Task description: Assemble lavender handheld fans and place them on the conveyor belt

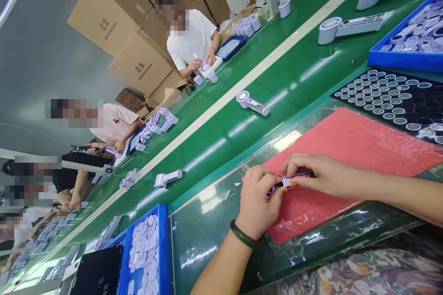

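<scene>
Over a red mat (pixel 332 147), both my hands are closed around a small handheld fan (pixel 286 182), pale lavender with a dark section. My left hand (pixel 258 200), with a dark green bangle at its wrist, grips the near end and covers much of it. My right hand (pixel 316 173) pinches the other end between thumb and fingers, where a dark strip (pixel 306 174) shows. Fingers hide most of the fan's shape. A similar fan (pixel 254 103) lies on the green belt beyond, its circuit board facing up.
A blue tray (pixel 165 249) of lavender parts stands at the left, another blue tray (pixel 404 59) at the upper right. A black sheet (pixel 420 110) carries rows of round rings. Across the green belt (pixel 214 138), several people work near stacked cartons (pixel 104 23).
</scene>
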Tool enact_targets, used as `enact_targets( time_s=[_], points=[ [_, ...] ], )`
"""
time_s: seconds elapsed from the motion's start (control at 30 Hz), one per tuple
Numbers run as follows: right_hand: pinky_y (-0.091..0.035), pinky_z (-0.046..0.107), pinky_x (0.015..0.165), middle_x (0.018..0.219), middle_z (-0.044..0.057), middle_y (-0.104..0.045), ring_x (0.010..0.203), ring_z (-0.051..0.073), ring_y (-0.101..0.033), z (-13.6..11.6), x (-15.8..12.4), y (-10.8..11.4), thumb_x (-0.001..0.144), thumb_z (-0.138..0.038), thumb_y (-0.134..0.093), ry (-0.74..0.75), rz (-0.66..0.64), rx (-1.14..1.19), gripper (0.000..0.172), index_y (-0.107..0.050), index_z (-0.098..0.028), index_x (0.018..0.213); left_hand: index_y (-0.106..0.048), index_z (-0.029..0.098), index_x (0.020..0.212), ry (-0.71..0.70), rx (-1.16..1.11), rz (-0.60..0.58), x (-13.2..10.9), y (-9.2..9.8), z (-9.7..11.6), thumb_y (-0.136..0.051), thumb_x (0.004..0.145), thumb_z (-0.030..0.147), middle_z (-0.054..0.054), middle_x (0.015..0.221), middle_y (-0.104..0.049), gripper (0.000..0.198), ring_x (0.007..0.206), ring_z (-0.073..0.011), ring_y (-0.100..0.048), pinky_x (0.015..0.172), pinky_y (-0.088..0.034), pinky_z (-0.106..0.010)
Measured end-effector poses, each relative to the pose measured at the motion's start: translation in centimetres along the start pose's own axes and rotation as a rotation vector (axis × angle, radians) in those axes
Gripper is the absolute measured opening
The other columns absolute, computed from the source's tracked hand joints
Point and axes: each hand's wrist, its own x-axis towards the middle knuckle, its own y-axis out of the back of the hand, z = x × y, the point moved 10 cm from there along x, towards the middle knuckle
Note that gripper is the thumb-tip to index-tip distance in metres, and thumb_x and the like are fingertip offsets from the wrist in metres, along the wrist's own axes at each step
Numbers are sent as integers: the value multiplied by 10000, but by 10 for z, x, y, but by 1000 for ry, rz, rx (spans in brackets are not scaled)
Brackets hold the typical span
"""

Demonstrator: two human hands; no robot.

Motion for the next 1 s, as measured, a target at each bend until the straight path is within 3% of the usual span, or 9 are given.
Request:
enact_targets(
  time_s=[0.13, 0.23, 0.33, 0.47, 0.6, 0.7, 0.77, 0.9, 1.0],
  points=[
    [-473, 439, 949, 1191, 44, -651, 1106, 259, -581, -5, -18, -5, 900, -457, -642, 57, -1, -188, 357, -634, -276, 1207, -645, 220, 1027, -10, 105, 11, -18, -4, 17, -716, 888, 227, -28, 1140, -628, 156, 1145, -188, -547, 1118, -435, -421],
    [-448, 511, 956, 1203, 78, -646, 1097, 292, -571, -11, -31, -13, 974, -463, -534, 142, 38, -358, 348, -631, -271, 1248, -625, 241, 1155, 51, 206, -18, -29, -14, 19, -641, 927, 199, -33, 1228, -627, 232, 1215, -201, -539, 1224, -345, -491],
    [-454, 529, 902, 1160, 118, -648, 1037, 300, -571, -14, -35, -21, 1015, -365, -403, 214, 101, -502, 341, -637, -218, 1215, -617, 230, 1179, 48, 324, -23, -31, -19, 22, -532, 970, 177, -42, 1251, -634, 231, 1258, -228, -524, 1201, -361, -531],
    [-464, 533, 906, 1165, 134, -642, 1033, 299, -571, -15, -34, -26, 1037, -391, -371, 268, 101, -544, 385, -619, -193, 1255, -604, 237, 1196, 25, 403, -62, -29, -22, 23, -536, 981, 213, -30, 1266, -632, 227, 1331, -259, -465, 1175, -369, -558],
    [-462, 532, 1025, 1368, 121, -573, 1222, 299, -536, -17, -40, -15, 1022, -439, -448, 290, 68, -471, 457, -525, -222, 1416, -576, 240, 1257, 0, 537, -148, -25, -25, 24, -620, 940, 262, -39, 1272, -615, 321, 1340, -287, -438, 1180, -343, -574],
    [-458, 536, 1069, 1446, 116, -527, 1309, 300, -496, -16, -54, 21, 1007, -431, -485, 274, 165, -523, 502, -495, -221, 1463, -612, 214, 1189, -5, 680, -222, -10, -16, 12, -569, 898, 111, -53, 1199, -628, 312, 1254, -260, -498, 1162, -353, -553],
    [-463, 542, 1068, 1427, 118, -547, 1294, 300, -514, -12, -65, 58, 1008, -417, -479, 225, 263, -605, 474, -535, -209, 1430, -640, 212, 1143, 2, 783, -265, 9, 2, -11, -503, 867, 25, -54, 1169, -640, 360, 1221, -251, -527, 1153, -345, -568],
    [-504, 495, 1017, 1327, 108, -608, 1209, 268, -569, -7, -84, 154, 1021, -375, -402, 90, 469, -749, 403, -632, -213, 1310, -699, 223, 1123, 22, 1130, -174, 79, 66, -81, -404, 891, 12, -91, 1273, -613, 431, 1378, -338, -406, 1130, -295, -662],
    [-528, 475, 935, 1206, 108, -651, 1106, 268, -603, 0, -96, 235, 1018, -404, -368, -75, 636, -870, 417, -673, -215, 1232, -711, 257, 1184, 151, 1287, -117, 125, 102, -142, -305, 959, 59, -127, 1443, -493, 505, 1445, -380, -312, 1088, -334, -669]
  ],
)
